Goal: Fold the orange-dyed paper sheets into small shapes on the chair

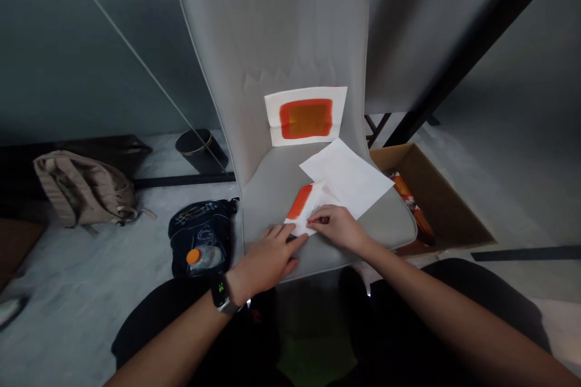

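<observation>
Orange paper: a folded white paper with an orange band along one side lies on the grey seat of an upholstered chair, under both hands.
Left hand: flat and spread, fingertips at the paper's lower corner; a black wristwatch sits on the wrist.
Right hand: thumb and fingers pinch the fold (a small dark speck by the fingertips is too small to tell).
Nearby: a loose white sheet overlaps the fold; a white card with an orange-framed square leans on the chair back.
Risk: a sharp tug could slide the loose white sheet off the smooth seat, towards the cardboard box.
Room: pale concrete floor, beige backpack, dark pouch, orange-capped bottle, black bin.
</observation>
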`<control>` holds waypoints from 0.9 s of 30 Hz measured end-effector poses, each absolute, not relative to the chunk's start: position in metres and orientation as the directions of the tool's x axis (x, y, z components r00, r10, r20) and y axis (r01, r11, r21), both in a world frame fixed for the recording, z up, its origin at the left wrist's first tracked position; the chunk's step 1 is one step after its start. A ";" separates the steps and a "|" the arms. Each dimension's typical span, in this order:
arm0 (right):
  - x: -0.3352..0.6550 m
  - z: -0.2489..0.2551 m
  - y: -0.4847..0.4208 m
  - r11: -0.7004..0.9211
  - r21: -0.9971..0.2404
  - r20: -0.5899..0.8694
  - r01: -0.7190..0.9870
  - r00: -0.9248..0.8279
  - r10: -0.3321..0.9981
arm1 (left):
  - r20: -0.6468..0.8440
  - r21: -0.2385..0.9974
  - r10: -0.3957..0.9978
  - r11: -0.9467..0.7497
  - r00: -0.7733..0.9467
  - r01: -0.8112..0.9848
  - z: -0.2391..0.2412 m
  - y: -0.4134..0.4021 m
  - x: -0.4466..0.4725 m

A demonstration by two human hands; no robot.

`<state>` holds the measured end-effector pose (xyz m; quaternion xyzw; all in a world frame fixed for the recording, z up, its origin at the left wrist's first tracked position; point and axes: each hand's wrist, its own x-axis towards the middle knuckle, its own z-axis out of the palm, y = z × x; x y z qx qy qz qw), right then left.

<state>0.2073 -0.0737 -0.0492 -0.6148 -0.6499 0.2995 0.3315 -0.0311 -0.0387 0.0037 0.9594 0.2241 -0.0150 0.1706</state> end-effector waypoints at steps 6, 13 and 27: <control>0.204 -0.048 -0.077 0.080 -0.744 0.141 0.663 0.038 0.989 | -0.143 0.232 0.422 -0.865 0.895 0.445 0.001 -0.042 -0.030; 0.209 -0.026 -0.128 0.286 -0.364 0.263 0.886 -0.197 0.944 | -0.160 0.228 0.418 -0.866 0.894 0.445 0.004 -0.042 -0.032; 0.201 -0.051 -0.143 0.405 -0.219 0.156 0.887 -0.378 0.912 | -0.262 0.226 0.417 -0.850 0.870 0.476 0.009 -0.043 -0.031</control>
